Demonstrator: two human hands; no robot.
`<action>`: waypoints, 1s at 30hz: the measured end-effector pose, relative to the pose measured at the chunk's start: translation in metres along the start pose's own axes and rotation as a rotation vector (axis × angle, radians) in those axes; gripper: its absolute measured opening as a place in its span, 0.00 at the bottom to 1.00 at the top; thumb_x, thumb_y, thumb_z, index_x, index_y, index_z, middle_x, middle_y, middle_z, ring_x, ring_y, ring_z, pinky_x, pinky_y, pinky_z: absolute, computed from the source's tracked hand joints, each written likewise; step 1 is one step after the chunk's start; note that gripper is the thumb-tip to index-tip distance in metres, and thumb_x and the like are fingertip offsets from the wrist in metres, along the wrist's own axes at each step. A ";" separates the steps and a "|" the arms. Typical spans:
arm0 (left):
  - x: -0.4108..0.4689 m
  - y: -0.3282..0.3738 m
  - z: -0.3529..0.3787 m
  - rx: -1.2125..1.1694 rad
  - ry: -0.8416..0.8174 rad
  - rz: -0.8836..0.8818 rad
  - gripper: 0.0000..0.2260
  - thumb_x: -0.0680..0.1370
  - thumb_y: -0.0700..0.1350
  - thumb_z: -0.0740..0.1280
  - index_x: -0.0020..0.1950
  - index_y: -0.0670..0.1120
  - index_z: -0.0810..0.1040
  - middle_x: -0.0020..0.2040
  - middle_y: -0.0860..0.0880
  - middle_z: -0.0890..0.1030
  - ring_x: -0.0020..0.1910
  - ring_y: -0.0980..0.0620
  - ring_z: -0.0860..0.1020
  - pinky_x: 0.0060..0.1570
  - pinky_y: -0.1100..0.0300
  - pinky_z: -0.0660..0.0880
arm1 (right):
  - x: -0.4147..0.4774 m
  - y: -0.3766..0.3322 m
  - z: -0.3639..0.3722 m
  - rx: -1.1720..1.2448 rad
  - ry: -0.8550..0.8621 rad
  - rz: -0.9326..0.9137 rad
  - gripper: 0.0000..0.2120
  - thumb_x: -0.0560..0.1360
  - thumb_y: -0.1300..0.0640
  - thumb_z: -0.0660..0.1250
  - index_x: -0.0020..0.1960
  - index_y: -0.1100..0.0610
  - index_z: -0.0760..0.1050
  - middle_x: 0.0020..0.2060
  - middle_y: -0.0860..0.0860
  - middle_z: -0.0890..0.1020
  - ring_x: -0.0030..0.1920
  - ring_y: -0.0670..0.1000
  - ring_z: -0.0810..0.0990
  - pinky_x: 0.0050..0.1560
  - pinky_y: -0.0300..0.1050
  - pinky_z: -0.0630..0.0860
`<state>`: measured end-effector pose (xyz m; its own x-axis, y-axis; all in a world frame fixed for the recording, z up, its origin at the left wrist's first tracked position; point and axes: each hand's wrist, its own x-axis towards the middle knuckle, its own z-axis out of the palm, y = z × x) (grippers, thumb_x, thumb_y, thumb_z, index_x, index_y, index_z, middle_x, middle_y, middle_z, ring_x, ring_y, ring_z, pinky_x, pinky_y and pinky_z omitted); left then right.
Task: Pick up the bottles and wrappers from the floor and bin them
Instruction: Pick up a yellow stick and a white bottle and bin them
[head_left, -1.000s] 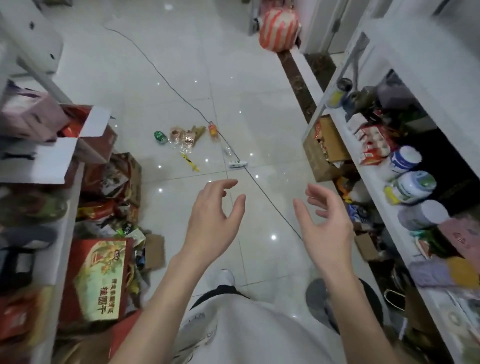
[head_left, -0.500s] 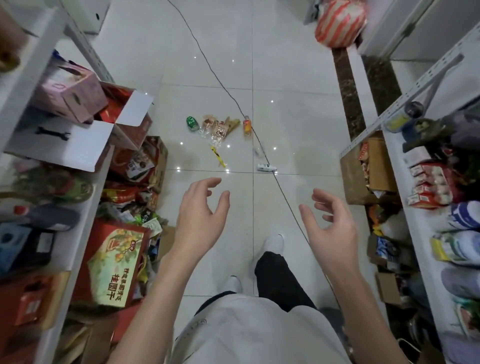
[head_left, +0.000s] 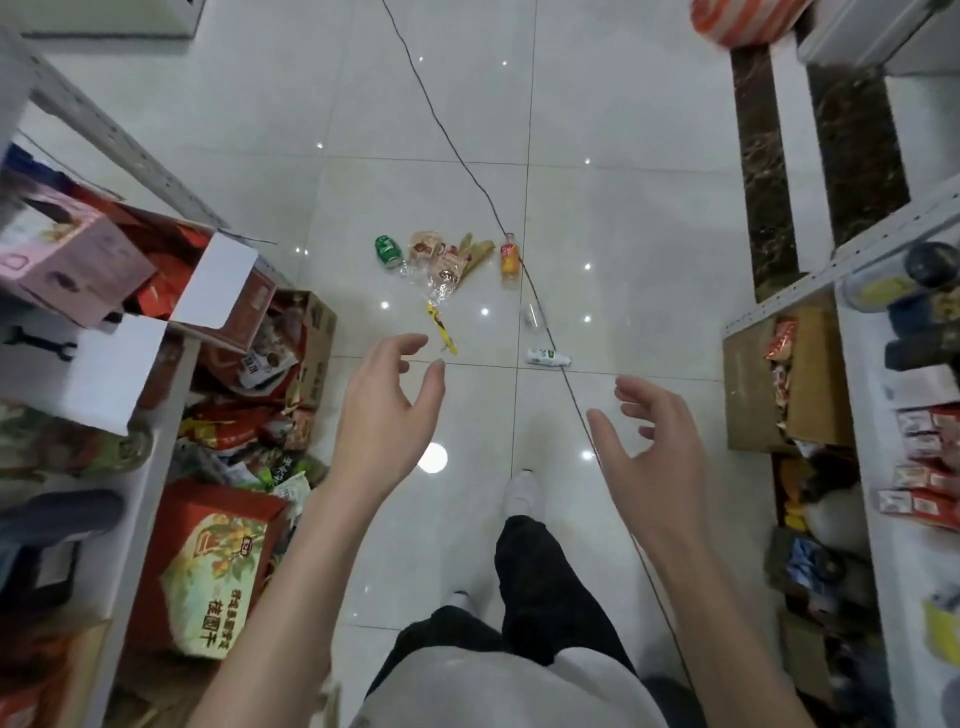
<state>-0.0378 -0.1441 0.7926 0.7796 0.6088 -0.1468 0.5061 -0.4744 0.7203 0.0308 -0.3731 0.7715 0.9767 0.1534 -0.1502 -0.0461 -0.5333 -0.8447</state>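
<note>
Litter lies on the white tiled floor ahead of me: a green bottle (head_left: 388, 250), clear snack wrappers (head_left: 435, 265), a yellow-green wrapper (head_left: 477, 252), an orange bottle (head_left: 510, 258), a yellow wrapper strip (head_left: 441, 329), a clear bottle (head_left: 532, 314) and a small white bottle (head_left: 548, 357). My left hand (head_left: 387, 410) and my right hand (head_left: 647, 441) hover in the air, nearer to me than the litter. Both have loosely curled fingers and hold nothing.
A black cable (head_left: 467, 166) runs diagonally across the floor past the litter. Shelves and boxes of goods (head_left: 208, 561) crowd the left; a white shelf (head_left: 883, 415) and cardboard box (head_left: 810, 374) line the right. An orange-striped bag (head_left: 737, 21) sits at the far top. My white shoe (head_left: 524, 491) steps forward.
I have walked forward, so the litter is closer and lower in view. Both hands stay raised, empty and much the same shape.
</note>
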 end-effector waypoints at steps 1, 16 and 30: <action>0.015 0.003 0.006 0.004 0.005 -0.010 0.14 0.81 0.50 0.65 0.67 0.50 0.75 0.58 0.59 0.74 0.57 0.56 0.74 0.52 0.56 0.73 | 0.016 0.003 0.002 0.002 -0.007 0.005 0.18 0.76 0.55 0.74 0.65 0.50 0.76 0.57 0.43 0.78 0.57 0.40 0.78 0.61 0.40 0.74; 0.208 -0.109 0.133 0.027 0.000 -0.093 0.16 0.81 0.52 0.65 0.68 0.49 0.74 0.63 0.57 0.75 0.58 0.57 0.74 0.54 0.57 0.73 | 0.190 0.115 0.121 -0.047 -0.027 0.125 0.19 0.76 0.56 0.74 0.65 0.50 0.76 0.57 0.42 0.79 0.57 0.38 0.77 0.57 0.27 0.70; 0.392 -0.391 0.360 0.168 -0.157 -0.222 0.20 0.79 0.53 0.67 0.70 0.49 0.72 0.65 0.52 0.75 0.57 0.54 0.75 0.58 0.54 0.74 | 0.316 0.366 0.320 -0.239 -0.126 0.176 0.21 0.75 0.54 0.75 0.66 0.48 0.74 0.58 0.42 0.76 0.58 0.44 0.77 0.60 0.40 0.71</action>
<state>0.2032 0.0513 0.2098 0.6841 0.6099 -0.4001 0.7139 -0.4475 0.5385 0.2552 -0.2541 0.2504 0.9237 0.1349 -0.3584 -0.1474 -0.7386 -0.6579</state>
